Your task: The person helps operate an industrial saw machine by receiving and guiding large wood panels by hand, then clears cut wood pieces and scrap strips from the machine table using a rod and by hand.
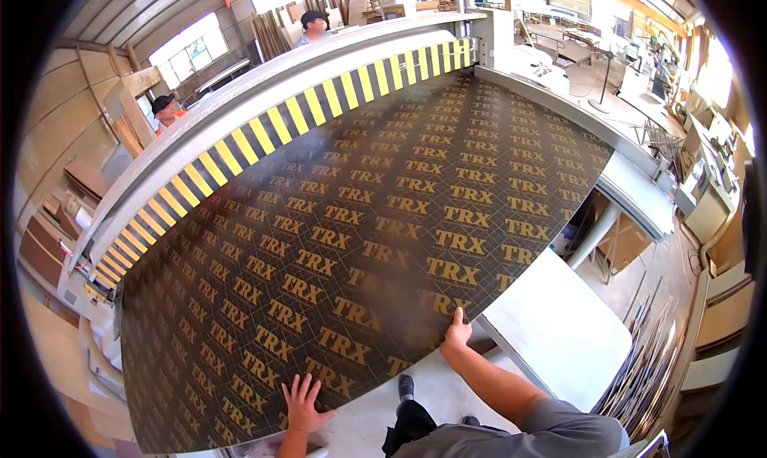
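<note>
A large dark sheet panel (375,202) with repeated gold printing fills the middle, reaching under a long beam (304,106) striped yellow and black. My left hand (305,406) lies on the panel near its near edge, fingers spread. Further right, my right hand (456,336) grips the near edge, thumb and fingers partly hidden. Just right of it, a pale side table (559,330) sits beside the panel.
Two people in dark caps (313,28) (166,113) stand beyond the beam. A steel side arm (631,194), a bundle of long thin rods (639,362) and cluttered benches (575,46) are on the right. Boards (272,38) lean at the back.
</note>
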`<state>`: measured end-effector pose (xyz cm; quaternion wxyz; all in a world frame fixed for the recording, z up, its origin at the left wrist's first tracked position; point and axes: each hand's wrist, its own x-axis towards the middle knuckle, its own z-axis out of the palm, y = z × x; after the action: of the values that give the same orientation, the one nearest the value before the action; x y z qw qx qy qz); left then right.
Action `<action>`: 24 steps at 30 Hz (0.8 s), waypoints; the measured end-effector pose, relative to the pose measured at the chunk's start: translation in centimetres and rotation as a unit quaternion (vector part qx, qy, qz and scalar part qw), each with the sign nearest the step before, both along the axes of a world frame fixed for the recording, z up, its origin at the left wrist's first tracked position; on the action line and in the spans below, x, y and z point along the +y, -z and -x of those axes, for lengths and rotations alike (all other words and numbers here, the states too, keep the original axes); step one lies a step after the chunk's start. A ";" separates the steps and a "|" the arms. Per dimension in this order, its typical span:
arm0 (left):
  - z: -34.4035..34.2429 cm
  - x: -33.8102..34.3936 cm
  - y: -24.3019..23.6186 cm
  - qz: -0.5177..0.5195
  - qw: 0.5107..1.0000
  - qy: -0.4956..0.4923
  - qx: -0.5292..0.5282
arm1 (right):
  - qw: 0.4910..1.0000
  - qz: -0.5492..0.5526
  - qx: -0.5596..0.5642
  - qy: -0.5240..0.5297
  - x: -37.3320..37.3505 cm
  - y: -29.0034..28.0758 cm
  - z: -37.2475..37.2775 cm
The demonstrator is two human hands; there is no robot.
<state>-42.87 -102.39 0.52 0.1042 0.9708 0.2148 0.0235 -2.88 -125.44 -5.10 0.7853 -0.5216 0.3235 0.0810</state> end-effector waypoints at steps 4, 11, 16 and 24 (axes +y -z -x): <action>0.3 -0.4 -0.2 -0.022 0.999 0.023 -0.021 | 1.000 0.028 -0.004 -0.010 0.3 0.5 0.2; -6.5 -8.3 1.4 -0.083 0.995 0.053 -0.030 | 0.978 0.085 -0.031 -0.190 -3.8 2.8 -0.1; -7.1 -8.5 2.3 -0.103 0.995 0.000 -0.012 | 0.787 0.078 -0.121 -0.599 -20.0 9.8 7.3; -10.8 -0.3 1.2 -0.083 0.979 -0.161 0.092 | 0.208 0.490 -0.094 -0.842 -66.9 29.1 33.8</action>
<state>-32.11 -102.69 -0.67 -0.0023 0.9269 0.3740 -0.0319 -36.65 -192.33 -34.17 -0.1297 -0.7728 -0.4058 0.4704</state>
